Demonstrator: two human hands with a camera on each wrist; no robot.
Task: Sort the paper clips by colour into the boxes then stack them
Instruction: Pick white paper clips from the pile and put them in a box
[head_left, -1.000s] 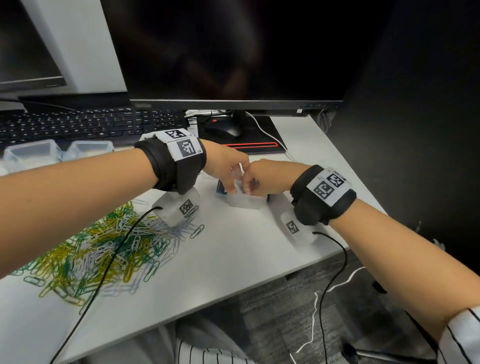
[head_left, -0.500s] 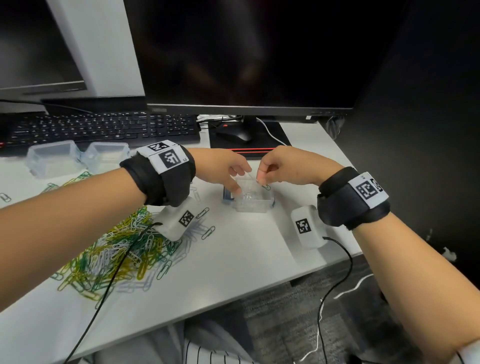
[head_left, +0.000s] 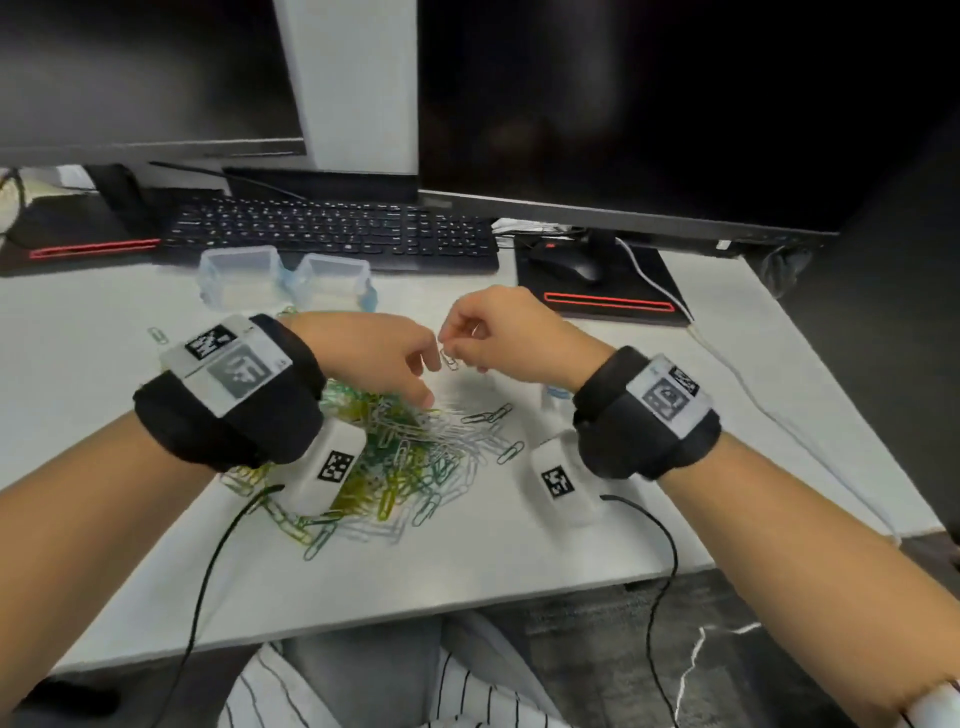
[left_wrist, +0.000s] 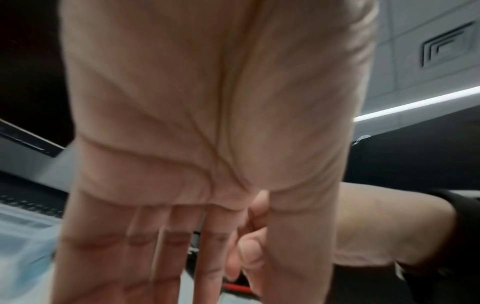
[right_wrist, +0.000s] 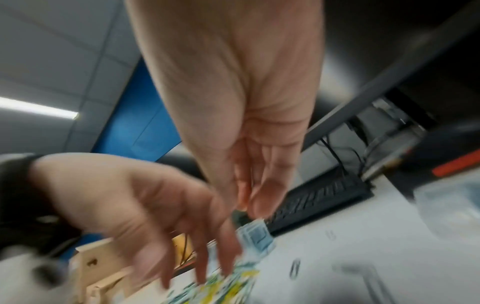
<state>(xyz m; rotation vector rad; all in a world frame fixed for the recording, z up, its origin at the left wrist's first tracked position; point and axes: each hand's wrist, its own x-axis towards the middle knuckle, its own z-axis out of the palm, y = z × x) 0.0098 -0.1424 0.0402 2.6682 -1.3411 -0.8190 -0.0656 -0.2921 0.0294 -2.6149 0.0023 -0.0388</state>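
A mixed pile of green, yellow and white paper clips lies on the white desk. My left hand hovers over the pile's far edge with its fingers hanging loosely down and holding nothing; the right wrist view shows those fingertips just above the clips. My right hand pinches one pale paper clip, which dangles between the two hands. Two clear boxes stand side by side behind the pile. A third clear box peeks out behind my right wrist.
A black keyboard and two monitors fill the back of the desk. A mouse sits on a black pad at the back right. Loose clips lie right of the pile, and one far left. The desk's front edge is close to my forearms.
Both hands have left the clear box on the right and moved left to the clip pile. My right hand now pinches a single clip.
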